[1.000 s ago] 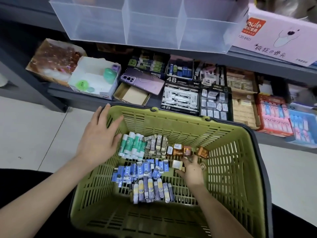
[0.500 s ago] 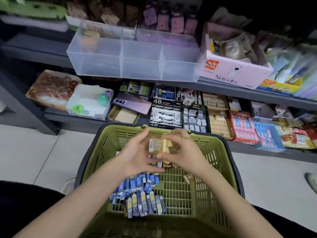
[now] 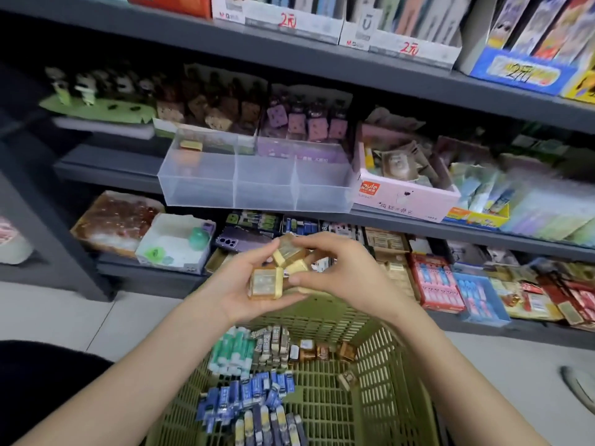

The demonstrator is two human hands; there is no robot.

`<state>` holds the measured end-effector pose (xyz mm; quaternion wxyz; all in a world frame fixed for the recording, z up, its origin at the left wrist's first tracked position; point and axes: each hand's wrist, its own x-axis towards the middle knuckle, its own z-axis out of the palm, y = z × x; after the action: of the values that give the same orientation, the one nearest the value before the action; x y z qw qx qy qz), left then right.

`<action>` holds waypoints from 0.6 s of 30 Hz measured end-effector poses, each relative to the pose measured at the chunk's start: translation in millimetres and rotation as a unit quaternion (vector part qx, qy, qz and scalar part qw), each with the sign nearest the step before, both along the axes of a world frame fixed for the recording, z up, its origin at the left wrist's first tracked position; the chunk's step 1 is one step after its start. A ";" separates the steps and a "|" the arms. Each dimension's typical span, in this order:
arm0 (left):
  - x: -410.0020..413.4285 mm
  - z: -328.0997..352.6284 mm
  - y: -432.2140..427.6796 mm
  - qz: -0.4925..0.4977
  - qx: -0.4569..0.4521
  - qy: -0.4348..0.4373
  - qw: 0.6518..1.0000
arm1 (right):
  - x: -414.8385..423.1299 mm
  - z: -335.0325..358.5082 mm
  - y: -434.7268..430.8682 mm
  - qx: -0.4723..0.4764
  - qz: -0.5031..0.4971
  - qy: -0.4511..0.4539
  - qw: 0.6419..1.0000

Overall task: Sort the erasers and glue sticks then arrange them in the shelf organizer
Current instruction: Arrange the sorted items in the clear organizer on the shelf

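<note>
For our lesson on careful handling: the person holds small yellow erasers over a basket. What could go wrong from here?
1. The left hand and right hand pinch several loose yellow erasers together; one might slip into the basket and scatter the sorted glue sticks.
2. The organizer already holds a lone eraser in its left compartment; the rest could land in another.

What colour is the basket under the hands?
The basket is olive green, slotted plastic; the head view shows it best.

Red "2元" on white display boxes (image 3: 306,24); orange "oule" logo on pink box (image 3: 412,201)
</note>
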<state>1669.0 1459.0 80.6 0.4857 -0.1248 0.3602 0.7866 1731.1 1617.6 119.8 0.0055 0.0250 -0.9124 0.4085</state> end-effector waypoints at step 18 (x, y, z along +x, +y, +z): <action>-71.3 74.3 -68.8 0.099 -0.054 0.127 0.985 | -98.5 39.5 -54.1 -0.571 -0.083 -0.091 0.811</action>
<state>1597.7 1390.2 154.9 0.3482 -0.0856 0.4468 0.8197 1632.6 1563.5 159.3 -0.0303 -0.0961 -0.5094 0.8546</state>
